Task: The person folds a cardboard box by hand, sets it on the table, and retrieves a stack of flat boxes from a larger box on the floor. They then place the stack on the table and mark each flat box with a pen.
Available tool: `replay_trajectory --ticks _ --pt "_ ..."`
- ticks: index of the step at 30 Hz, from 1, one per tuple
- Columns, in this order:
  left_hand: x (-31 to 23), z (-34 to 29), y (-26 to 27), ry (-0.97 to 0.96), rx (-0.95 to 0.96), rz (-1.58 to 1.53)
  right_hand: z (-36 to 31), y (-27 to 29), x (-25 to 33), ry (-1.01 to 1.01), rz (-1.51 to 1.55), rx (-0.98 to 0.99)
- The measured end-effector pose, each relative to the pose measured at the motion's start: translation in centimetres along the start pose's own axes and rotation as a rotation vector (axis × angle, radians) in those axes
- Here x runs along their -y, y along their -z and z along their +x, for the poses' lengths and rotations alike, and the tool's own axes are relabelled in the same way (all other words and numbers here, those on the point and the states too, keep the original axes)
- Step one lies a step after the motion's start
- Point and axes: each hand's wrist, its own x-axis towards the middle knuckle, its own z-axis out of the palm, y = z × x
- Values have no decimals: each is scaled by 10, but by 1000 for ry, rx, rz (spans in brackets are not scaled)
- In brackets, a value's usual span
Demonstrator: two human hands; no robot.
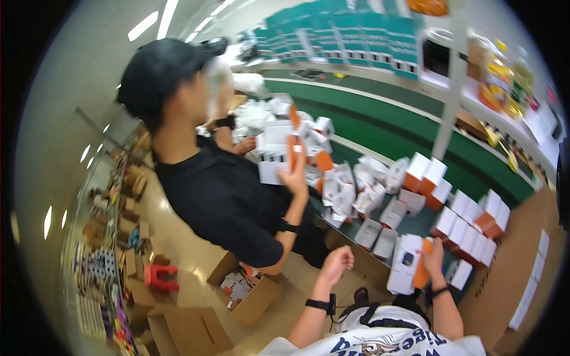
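My right hand [433,259] grips a white and orange carton [405,261] with a small dark picture on its face, at the bench's front edge. To its left, my left hand [338,264] is in the air, its fingers curled in and no object showing in them. Open white boxes [386,243] sit just beyond the hands. Several closed white and orange boxes [454,228] stand in rows to the right, and a single box [458,274] lies near my right wrist.
A co-worker in black [219,184] at my left holds an open white and orange box [276,151]. White wrapped items [338,190] crowd the bench. A large cardboard sheet [504,261] stands on the right. Open cartons [243,291] and a red stool [160,277] are on the floor.
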Motion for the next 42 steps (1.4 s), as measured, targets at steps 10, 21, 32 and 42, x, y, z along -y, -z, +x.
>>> replay_trajectory --ticks 10,21,32,42 --pt "-5 -25 -166 -563 377 508 -57 140 224 177 831 170" --pt "-9 -43 -168 -677 311 348 -101 122 265 489 653 123" --pt "-22 -79 -171 -981 148 417 -112 125 267 383 800 283" --pt "-32 -99 -166 -1104 24 607 -134 96 276 585 895 -20"
